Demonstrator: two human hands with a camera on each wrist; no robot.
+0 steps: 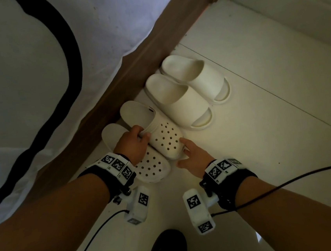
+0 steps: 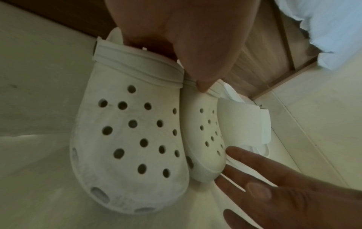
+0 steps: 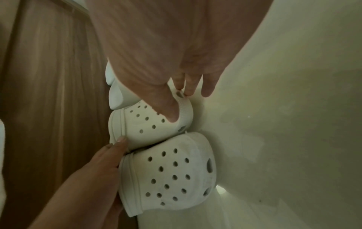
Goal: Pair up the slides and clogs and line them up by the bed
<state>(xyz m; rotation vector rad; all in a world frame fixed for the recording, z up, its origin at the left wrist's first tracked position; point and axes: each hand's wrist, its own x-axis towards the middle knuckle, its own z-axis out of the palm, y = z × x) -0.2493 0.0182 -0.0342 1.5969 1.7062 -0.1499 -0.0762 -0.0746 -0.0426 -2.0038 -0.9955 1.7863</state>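
Clogs sit side by side on the floor (image 1: pixel 263 135) against the bed frame (image 1: pixel 152 51), the nearer clog (image 1: pixel 152 165) untouched, the farther clog (image 1: pixel 166 139) gripped at its collar by the left hand (image 1: pixel 132 147) and touched at the toe by the right hand's (image 1: pixel 194 157) straight fingers, with both slides (image 1: pixel 186 94) paired beyond.

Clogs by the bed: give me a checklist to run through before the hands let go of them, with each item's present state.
1. Slides paired: ok, the two slides sit side by side against the bed frame.
2. Clogs side by side: ok, the far clog lies next to the near clog, toes pointing the same way.
3. Left hand grip: ok, it pinches the far clog's collar.
4. Right hand: ok, straight fingers touch the far clog's toe.
5. Clog toes level: not ok, the near clog's toe sticks out further from the bed.
6. Far clog flat on the floor: cannot tell.
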